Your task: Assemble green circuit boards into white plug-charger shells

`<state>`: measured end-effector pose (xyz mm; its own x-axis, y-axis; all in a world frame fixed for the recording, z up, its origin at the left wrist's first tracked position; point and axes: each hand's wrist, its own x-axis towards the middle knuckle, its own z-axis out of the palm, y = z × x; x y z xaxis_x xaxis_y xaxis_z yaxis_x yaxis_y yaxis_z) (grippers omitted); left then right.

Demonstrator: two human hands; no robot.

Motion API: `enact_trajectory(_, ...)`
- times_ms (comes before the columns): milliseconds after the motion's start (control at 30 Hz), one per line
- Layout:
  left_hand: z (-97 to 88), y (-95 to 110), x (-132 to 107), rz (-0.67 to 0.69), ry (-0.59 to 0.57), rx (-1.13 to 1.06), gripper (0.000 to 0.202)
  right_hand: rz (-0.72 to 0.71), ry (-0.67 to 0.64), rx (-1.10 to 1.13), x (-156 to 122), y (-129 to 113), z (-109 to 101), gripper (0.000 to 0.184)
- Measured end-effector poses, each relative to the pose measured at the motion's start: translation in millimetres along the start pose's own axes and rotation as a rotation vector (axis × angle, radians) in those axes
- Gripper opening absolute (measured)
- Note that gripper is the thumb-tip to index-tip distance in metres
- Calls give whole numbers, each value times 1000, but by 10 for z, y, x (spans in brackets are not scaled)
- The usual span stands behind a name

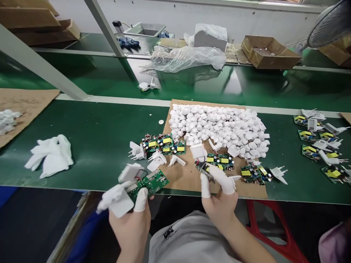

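My left hand [134, 219], with white coverings on some fingers, is closed on a green circuit board [156, 181] wired to white plastic parts; its solder side faces up. At the cardboard's front edge, my right hand [219, 186] pinches a second, smaller-looking board [203, 168] with a white cap [198, 151] at its far end. Behind and between the hands lie more boards with yellow transformers [168, 140] and white plug pieces [177, 160]. A wide pile of small white plastic pieces [216, 126] covers the cardboard sheet [181, 179] beyond my right hand.
White gloves [52, 155] lie on the green bench [95, 135] at left. Several boards with plugs [320, 142] sit at right. A white post [46, 65] crosses the left side. Behind stand an open carton [270, 53], plastic wrap [189, 58] and a fan [329, 27].
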<state>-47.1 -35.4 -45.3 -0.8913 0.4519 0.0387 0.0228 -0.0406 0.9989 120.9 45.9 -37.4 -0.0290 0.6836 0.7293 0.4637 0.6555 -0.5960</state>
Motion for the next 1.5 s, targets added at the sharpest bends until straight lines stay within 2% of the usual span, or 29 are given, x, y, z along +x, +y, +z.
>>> enact_trajectory(67, 68, 77, 61, -159, 3, -171, 46, -41, -98, -164, 51, 87, -1, 46)
enact_trajectory(133, 103, 118, 84, -239, -20, -270, 44, -76, -268, -311, 55, 133, 8, 37)
enact_trajectory(200, 108, 127, 71, -270, -62, -309, 42, -105, -422, -382, 29, 133, -6, 32)
enact_trajectory(267, 95, 116, 39, -266, -128, -320, 37, -114, -457, -343, 10, 104, -65, 31)
enact_trajectory(367, 64, 75, -11, -251, -269, -330, 31, 15, -453, -64, 42, 52, -199, 50)
enact_trajectory(467, 29, 2, -64, -269, -440, -311, 35, 311, -627, 353, 101, 12, -246, 73)
enact_trajectory(533, 15, -49, -118, -289, -519, -249, 42, 504, -720, 561, 106, -12, -193, 71)
enact_trajectory(633, 19, -88, -233, -290, -491, -105, 53, 636, -675, 680, 52, -41, -62, 52)
enact_trajectory(700, 22, -94, -298, -268, -422, -37, 53, 597, -598, 656, 4, -53, 1, 43)
enact_trajectory(767, 12, -100, -320, -201, -398, 9, 52, 490, -540, 600, -33, -65, 25, 42)
enact_trajectory(900, -29, -125, -258, -10, -436, 86, 54, 290, -436, 499, -56, -105, 10, 53)
enact_trajectory(1067, -8, -139, -238, 87, -440, 107, 43, 193, -370, 395, -79, -170, 13, 60)
enact_trajectory(1233, -7, -197, -264, 156, -439, 169, 38, 19, -300, 164, -109, -143, 44, 63)
enact_trajectory(1300, -23, -195, -238, 133, -395, 185, 40, 7, -283, 113, -62, -95, -6, 65)
enact_trajectory(1367, -33, -147, -190, 45, -350, 164, 45, 13, -305, 76, 2, -35, -106, 65)
enact_trajectory(1433, -35, -65, -129, -100, -342, 66, 52, -11, -360, 0, 34, 29, -220, 61)
enact_trajectory(1500, -41, 13, -67, -274, -409, -82, 57, -55, -467, -119, -5, 85, -295, 57)
